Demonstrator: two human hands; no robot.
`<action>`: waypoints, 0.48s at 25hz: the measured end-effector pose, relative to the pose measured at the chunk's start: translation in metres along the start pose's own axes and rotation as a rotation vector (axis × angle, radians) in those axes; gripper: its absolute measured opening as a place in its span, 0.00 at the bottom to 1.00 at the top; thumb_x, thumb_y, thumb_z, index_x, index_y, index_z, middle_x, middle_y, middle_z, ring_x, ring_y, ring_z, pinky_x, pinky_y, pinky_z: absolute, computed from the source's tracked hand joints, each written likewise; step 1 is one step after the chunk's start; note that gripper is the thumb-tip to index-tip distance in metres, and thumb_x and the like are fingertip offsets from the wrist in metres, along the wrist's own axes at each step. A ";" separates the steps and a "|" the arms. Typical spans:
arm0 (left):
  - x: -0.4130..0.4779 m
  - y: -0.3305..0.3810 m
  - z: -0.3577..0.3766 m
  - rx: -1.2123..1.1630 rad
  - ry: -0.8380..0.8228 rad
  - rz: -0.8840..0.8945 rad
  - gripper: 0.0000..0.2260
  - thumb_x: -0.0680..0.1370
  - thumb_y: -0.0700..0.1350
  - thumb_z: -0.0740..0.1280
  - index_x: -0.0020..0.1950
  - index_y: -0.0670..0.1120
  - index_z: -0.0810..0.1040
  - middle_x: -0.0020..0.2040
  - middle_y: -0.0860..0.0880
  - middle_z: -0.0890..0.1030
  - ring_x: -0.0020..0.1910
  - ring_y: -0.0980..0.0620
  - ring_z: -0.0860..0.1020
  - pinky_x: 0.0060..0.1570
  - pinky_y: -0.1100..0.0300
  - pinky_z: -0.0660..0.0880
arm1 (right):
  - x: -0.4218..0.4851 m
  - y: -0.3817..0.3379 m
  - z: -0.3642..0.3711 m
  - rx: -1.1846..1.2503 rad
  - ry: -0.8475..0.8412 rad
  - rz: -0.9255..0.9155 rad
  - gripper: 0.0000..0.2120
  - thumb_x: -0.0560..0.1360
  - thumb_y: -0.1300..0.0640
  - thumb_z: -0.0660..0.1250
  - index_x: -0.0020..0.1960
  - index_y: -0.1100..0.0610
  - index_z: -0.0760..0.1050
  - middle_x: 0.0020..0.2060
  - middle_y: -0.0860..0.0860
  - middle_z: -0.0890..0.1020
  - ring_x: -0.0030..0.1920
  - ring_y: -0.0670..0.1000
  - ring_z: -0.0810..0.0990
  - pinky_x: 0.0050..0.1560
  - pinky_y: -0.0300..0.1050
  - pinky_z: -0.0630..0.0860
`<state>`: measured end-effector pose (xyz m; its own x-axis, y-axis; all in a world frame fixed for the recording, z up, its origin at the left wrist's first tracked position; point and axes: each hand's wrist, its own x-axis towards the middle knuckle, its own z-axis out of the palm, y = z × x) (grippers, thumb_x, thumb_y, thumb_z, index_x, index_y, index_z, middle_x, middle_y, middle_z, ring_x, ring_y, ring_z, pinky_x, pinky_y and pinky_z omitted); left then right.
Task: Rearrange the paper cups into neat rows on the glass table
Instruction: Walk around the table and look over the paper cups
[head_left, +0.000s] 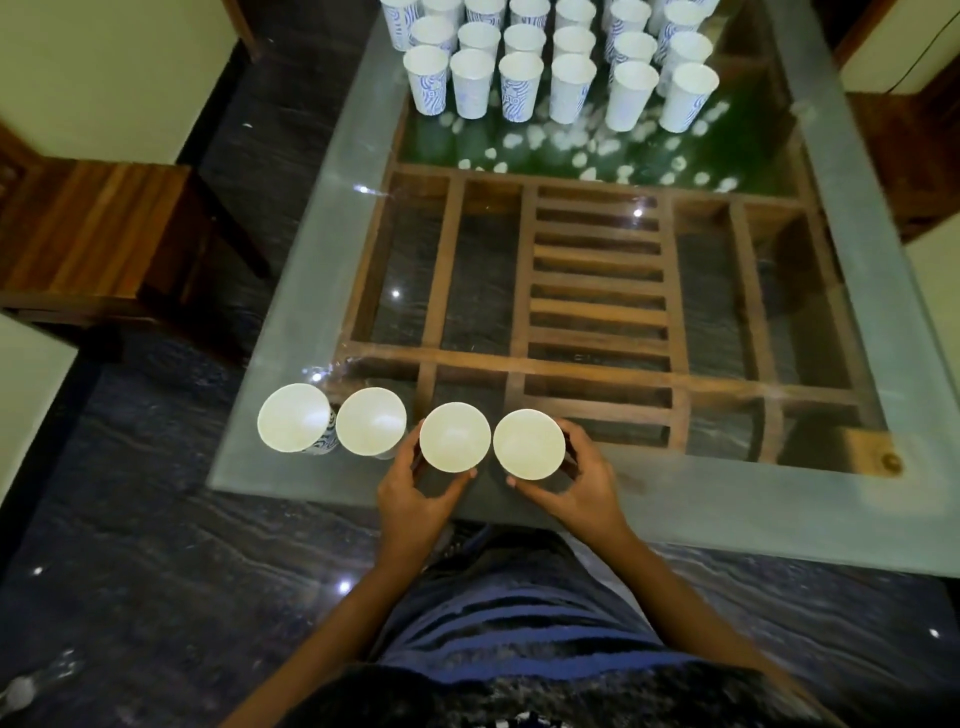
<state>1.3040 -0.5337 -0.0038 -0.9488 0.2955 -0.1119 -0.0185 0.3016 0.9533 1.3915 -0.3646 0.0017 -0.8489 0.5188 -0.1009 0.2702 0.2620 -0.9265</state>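
Paper cups in both hands, right at the near edge of the glass table (291, 291). Left hand (415, 493) curled round the third cup (455, 437) of the front row, thumb on the near side, fingers wrapped round the left wall. Right hand (582, 488) curled round the fourth cup (529, 444), thumb tip showing under the near rim, fingers hugging the right wall. Both cups upright, mouths open to the camera, rims just beside each other; touching or not, hard to tell. Bases hidden, so no telling whether set on the glass or lifted just off it.

Further left, two more: the second cup (370, 421) just beside the left hand's fingers, then the first cup (294, 418) at the near left corner, blue wavy print showing on its side. Four in a line along the frosted border.

Out across the clear pane, well apart from this row, a block of cups (556, 57) standing upright in tidy rows at the far end, same blue print. Under the glass, a wooden frame (597, 312) with slats in the middle, and beyond it a green bed (571, 145) dotted with white flecks. Off the table, dark veined floor (156, 519), wooden furniture (104, 228) at left, and a blue-striped garment (519, 623) at the bottom.
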 end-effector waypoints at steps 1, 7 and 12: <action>0.001 0.000 0.000 -0.008 -0.001 -0.004 0.33 0.64 0.41 0.77 0.64 0.58 0.66 0.62 0.56 0.73 0.63 0.53 0.72 0.60 0.58 0.71 | 0.000 0.000 0.001 0.000 0.006 -0.001 0.34 0.60 0.56 0.80 0.61 0.50 0.68 0.58 0.46 0.75 0.59 0.45 0.74 0.57 0.39 0.75; 0.004 0.004 0.002 -0.032 0.001 -0.014 0.33 0.65 0.40 0.77 0.64 0.57 0.66 0.60 0.62 0.72 0.62 0.56 0.71 0.60 0.59 0.69 | -0.001 -0.001 0.004 -0.011 0.028 0.025 0.34 0.60 0.54 0.80 0.60 0.46 0.67 0.57 0.44 0.75 0.58 0.42 0.73 0.57 0.36 0.74; 0.004 0.002 -0.002 -0.032 -0.004 -0.012 0.34 0.65 0.41 0.77 0.64 0.59 0.66 0.61 0.61 0.71 0.63 0.55 0.71 0.61 0.59 0.69 | -0.002 0.000 0.008 -0.016 0.054 0.040 0.34 0.60 0.52 0.79 0.61 0.46 0.67 0.58 0.42 0.74 0.58 0.38 0.72 0.57 0.33 0.73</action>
<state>1.2998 -0.5335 -0.0019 -0.9470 0.2960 -0.1245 -0.0400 0.2759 0.9604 1.3895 -0.3718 -0.0011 -0.8119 0.5720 -0.1172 0.3107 0.2533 -0.9161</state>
